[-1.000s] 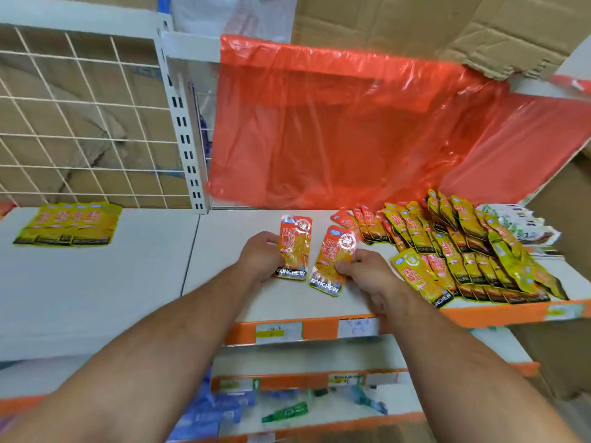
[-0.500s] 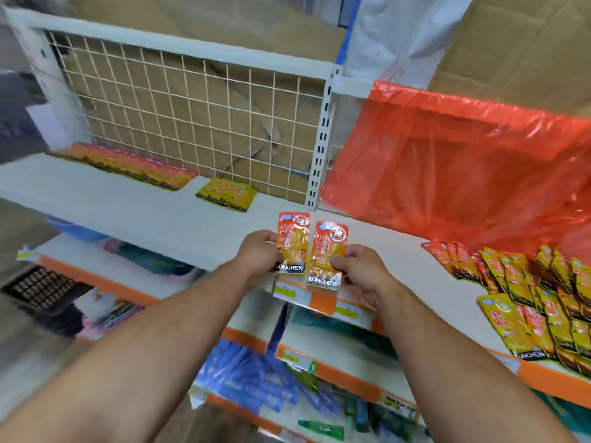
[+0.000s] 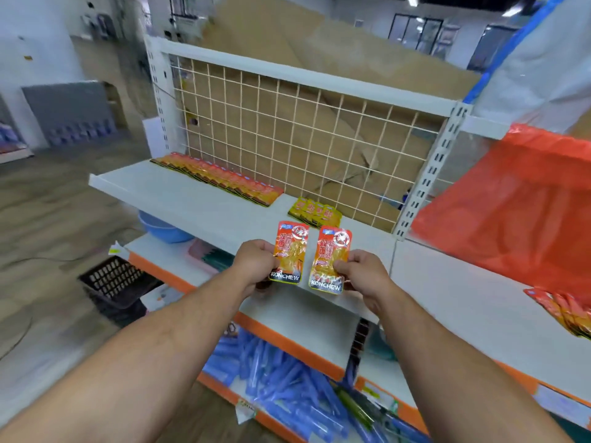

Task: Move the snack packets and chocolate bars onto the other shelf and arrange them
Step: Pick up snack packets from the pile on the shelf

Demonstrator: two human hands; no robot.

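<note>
- Snack packets (image 3: 217,179) lie rowed on the white shelf (image 3: 179,199), 10 o'clock of the hands.
- Left hand (image 3: 254,263) pinches one orange packet (image 3: 290,247) upright over the shelf's front.
- Right hand (image 3: 363,273) grips second packet (image 3: 332,254), at its 3 o'clock.

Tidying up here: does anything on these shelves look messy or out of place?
The orange row and yellow packets on the top shelf lie neatly. Below, the blue packets lie in a jumbled heap, pointing every way.
</note>
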